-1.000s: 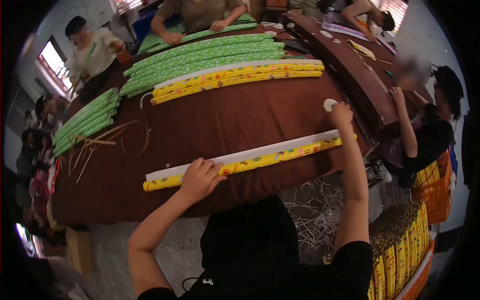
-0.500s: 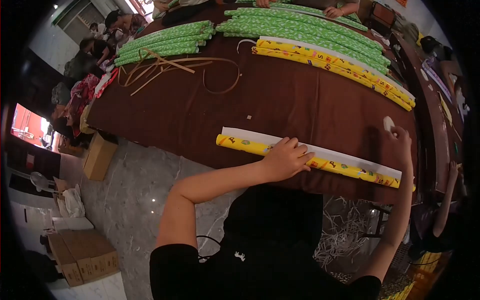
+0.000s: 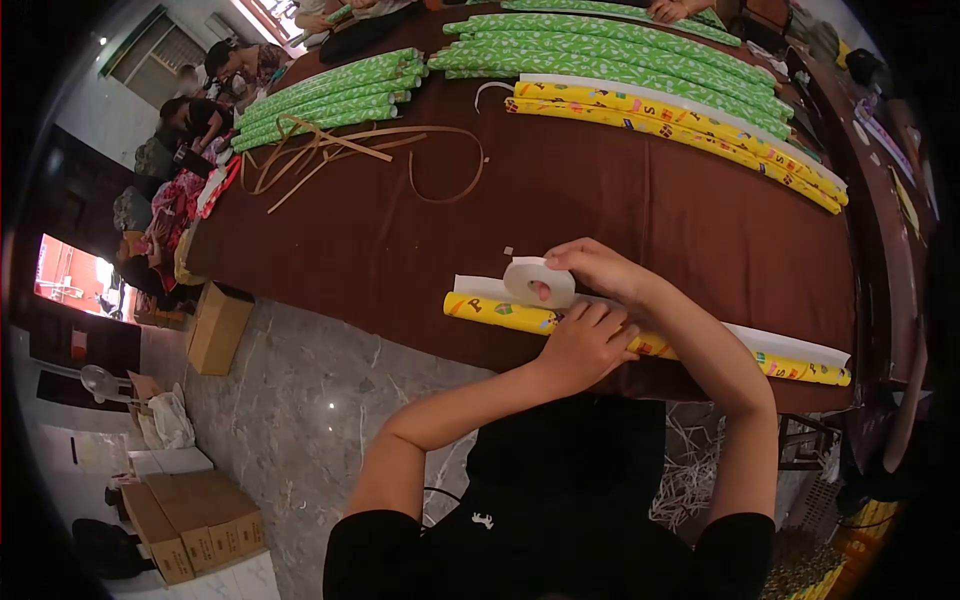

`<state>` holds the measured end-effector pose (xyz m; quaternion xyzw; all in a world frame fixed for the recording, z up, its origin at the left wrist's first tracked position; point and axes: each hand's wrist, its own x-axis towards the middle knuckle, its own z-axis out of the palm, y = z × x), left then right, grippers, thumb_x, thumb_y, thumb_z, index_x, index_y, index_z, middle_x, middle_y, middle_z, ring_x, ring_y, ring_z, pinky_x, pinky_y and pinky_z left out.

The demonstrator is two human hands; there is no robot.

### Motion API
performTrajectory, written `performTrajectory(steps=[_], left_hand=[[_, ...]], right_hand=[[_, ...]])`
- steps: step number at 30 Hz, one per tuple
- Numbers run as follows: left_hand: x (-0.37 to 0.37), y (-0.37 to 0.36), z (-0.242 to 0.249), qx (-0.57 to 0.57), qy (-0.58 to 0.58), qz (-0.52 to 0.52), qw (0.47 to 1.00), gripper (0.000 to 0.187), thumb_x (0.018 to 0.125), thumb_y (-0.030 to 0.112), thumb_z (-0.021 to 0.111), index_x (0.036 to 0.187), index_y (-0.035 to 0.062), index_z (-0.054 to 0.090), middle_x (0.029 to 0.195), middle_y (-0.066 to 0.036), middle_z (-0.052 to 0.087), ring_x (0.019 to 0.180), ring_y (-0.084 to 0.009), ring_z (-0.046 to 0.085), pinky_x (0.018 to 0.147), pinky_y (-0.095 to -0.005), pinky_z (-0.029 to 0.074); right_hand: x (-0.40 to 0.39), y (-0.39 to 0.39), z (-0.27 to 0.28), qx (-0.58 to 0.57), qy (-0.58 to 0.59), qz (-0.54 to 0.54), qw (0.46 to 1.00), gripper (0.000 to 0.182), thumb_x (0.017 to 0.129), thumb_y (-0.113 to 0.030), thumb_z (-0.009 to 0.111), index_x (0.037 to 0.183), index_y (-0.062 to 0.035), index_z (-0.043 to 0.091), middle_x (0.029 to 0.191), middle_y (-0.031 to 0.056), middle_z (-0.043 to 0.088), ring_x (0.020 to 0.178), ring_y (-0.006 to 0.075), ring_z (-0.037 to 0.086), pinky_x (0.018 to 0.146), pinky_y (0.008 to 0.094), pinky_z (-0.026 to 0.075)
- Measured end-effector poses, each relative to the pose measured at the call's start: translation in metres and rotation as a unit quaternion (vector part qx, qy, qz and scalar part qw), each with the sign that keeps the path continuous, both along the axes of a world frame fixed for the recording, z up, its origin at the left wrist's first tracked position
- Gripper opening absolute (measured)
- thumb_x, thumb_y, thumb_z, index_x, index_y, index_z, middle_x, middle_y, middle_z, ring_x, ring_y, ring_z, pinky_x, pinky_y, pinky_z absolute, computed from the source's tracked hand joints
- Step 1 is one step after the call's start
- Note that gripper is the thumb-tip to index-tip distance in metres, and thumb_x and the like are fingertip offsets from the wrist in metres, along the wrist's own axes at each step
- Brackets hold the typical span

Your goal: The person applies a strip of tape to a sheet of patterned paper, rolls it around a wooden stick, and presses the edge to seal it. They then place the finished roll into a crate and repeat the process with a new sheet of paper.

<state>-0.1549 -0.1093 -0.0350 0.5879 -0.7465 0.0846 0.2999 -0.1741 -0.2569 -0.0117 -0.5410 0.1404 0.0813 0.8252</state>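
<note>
A roll of yellow patterned wrapping paper lies along the near edge of the table, with a white strip of its paper edge showing behind it. My left hand is closed over the middle of this roll, fingers curled across its top. Just beyond it, my right hand grips a white roll of tape, held upright over the left half of the paper. Part of the yellow roll is covered by my right forearm and both hands.
Two yellow rolls lie farther back, beside stacked green patterned rolls. Tan straps curl on the brown table cover. Other people's hands are at the far edge. Cardboard boxes stand on the floor at left.
My right hand has moved left with the tape, from the table's right side to beside my left hand. My left hand stays on the yellow roll. The view has shifted slightly.
</note>
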Motion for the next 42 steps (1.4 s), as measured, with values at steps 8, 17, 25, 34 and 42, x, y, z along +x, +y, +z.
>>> performTrajectory(steps=[8, 17, 25, 34, 42], left_hand=[[-0.008, 0.025, 0.011, -0.137, -0.036, 0.055, 0.988, 0.031, 0.078, 0.031, 0.074, 0.102, 0.0129, 0.068, 0.109, -0.004, 0.057, 0.1, -0.0211, 0.052, 0.085, -0.038, 0.04], [0.048, 0.072, 0.004, -0.077, 0.412, 0.254, 0.871, 0.045, 0.083, 0.0, 0.07, 0.123, 0.0022, 0.051, 0.124, -0.009, 0.046, 0.108, -0.0175, 0.05, 0.096, -0.0323, 0.042], [0.041, 0.071, 0.001, -0.136, 0.502, 0.187, 0.833, 0.035, 0.084, -0.007, 0.067, 0.116, 0.0003, 0.053, 0.116, -0.009, 0.051, 0.106, -0.0159, 0.053, 0.09, -0.0279, 0.046], [0.049, 0.075, 0.019, -0.196, 0.518, 0.196, 0.809, 0.014, 0.082, -0.01, 0.068, 0.092, -0.0017, 0.062, 0.096, -0.01, 0.061, 0.09, -0.0157, 0.059, 0.081, -0.0266, 0.048], [0.076, 0.081, 0.028, -0.179, 0.554, 0.23, 0.78, 0.009, 0.084, -0.008, 0.067, 0.089, -0.0021, 0.063, 0.096, -0.009, 0.063, 0.086, -0.0119, 0.06, 0.078, -0.024, 0.049]], right_hand=[[-0.002, 0.012, 0.005, -0.1, -0.104, 0.047, 0.988, 0.031, 0.088, -0.028, 0.061, 0.101, -0.0011, 0.067, 0.094, 0.006, 0.067, 0.09, 0.0116, 0.057, 0.086, 0.0284, 0.044], [-0.006, 0.024, 0.006, -0.555, -0.387, -0.021, 0.735, 0.034, 0.069, -0.025, 0.074, 0.096, -0.0059, 0.066, 0.085, 0.0063, 0.063, 0.091, 0.0226, 0.055, 0.082, 0.0328, 0.038], [-0.008, 0.031, 0.014, -0.644, -0.434, -0.093, 0.623, 0.042, 0.063, -0.025, 0.08, 0.096, -0.0074, 0.063, 0.088, 0.0019, 0.062, 0.089, 0.0204, 0.055, 0.079, 0.0337, 0.037], [-0.011, 0.03, 0.01, -0.549, -0.359, -0.137, 0.742, 0.039, 0.07, -0.032, 0.081, 0.092, -0.0089, 0.059, 0.087, 0.0018, 0.058, 0.087, 0.0196, 0.054, 0.088, 0.0352, 0.033], [-0.016, 0.011, 0.034, -0.332, -0.253, -0.05, 0.907, 0.038, 0.078, -0.029, 0.078, 0.102, -0.0081, 0.056, 0.077, -0.0008, 0.053, 0.066, 0.0102, 0.048, 0.076, 0.028, 0.037]])
